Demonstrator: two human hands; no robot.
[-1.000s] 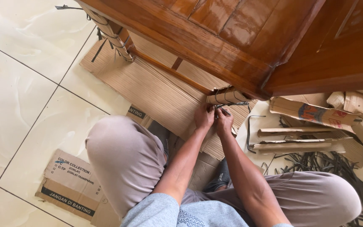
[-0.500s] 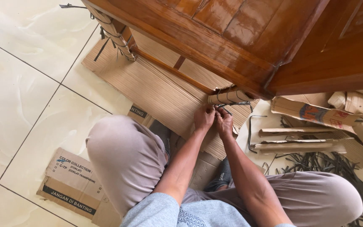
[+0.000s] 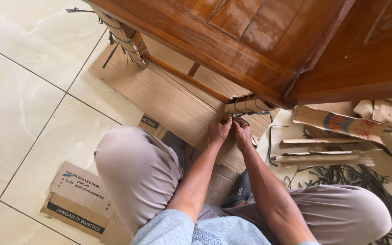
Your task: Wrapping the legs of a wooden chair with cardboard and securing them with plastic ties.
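Head view, compared with the picture from a second ago: both hands sit a little lower and closer together under the wrapped furniture leg (image 3: 247,106), and the dark strap (image 3: 253,113) now runs more straight to the right of the fingers, so it looks pulled tighter. I judge that the work on the strap at this leg goes on and the wrapping is not off yet.

From the left, a printed cardboard piece (image 3: 75,198) lies flat on the pale tiled floor (image 3: 19,113). Further up, another wrapped leg (image 3: 125,40) stands on the big corrugated sheet (image 3: 169,97). Then comes the left hand (image 3: 218,130), fingers curled and pinched at the strap end, touching the right hand (image 3: 242,132), which is closed in the same way on the strap just beside it. How firm each pinch is, I cannot tell.

The leg's wrap is brown cardboard, crossed by several thin dark bands, torn at its top edge under the glossy wooden cabinet (image 3: 250,36). To the right lie loose cardboard strips (image 3: 323,156) and cut dark straps (image 3: 368,179).
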